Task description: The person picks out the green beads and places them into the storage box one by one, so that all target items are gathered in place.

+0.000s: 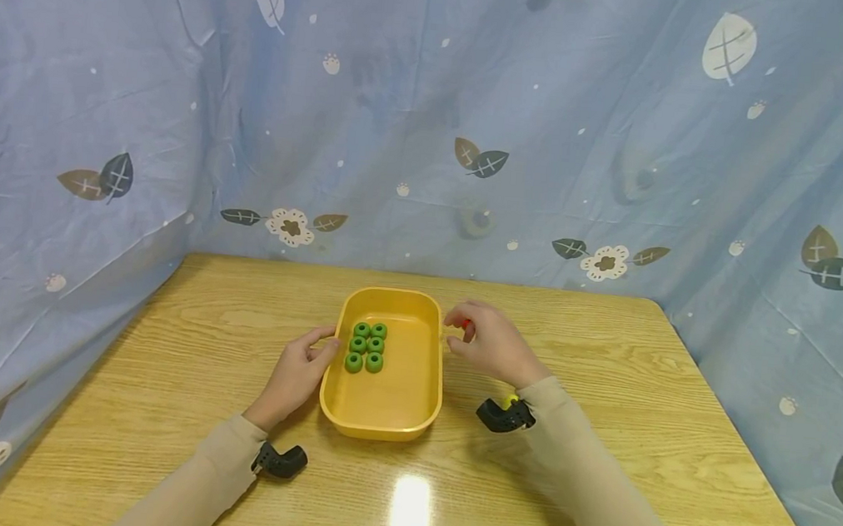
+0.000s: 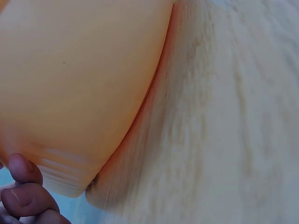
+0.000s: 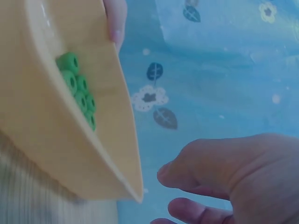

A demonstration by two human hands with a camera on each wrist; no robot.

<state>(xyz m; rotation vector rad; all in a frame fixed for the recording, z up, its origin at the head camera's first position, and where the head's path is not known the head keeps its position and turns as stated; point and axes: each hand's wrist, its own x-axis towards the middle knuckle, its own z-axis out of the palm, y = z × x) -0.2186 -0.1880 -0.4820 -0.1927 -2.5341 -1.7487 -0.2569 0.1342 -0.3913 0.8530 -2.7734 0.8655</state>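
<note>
A yellow tray (image 1: 377, 430) sits mid-table with several green rings (image 1: 366, 348) laid in two rows at its far left. My left hand (image 1: 320, 346) holds the tray's left rim, thumb hooked over the edge and fingers (image 2: 25, 198) curled against the outer wall (image 2: 79, 79). Just off the tray's far right corner, my right hand (image 1: 457, 329) pinches a small red thing (image 1: 465, 324) in curled fingers. The right wrist view shows the tray (image 3: 42, 126), the rings (image 3: 77, 88) and that hand (image 3: 233, 177), with the red thing hidden.
The wooden table (image 1: 607, 379) is fenced on three sides by a blue cloth (image 1: 433, 130) printed with leaves and flowers. Black wrist cameras (image 1: 504, 416) ride on both sleeves. A bright glare spot (image 1: 411, 504) lies near the front edge.
</note>
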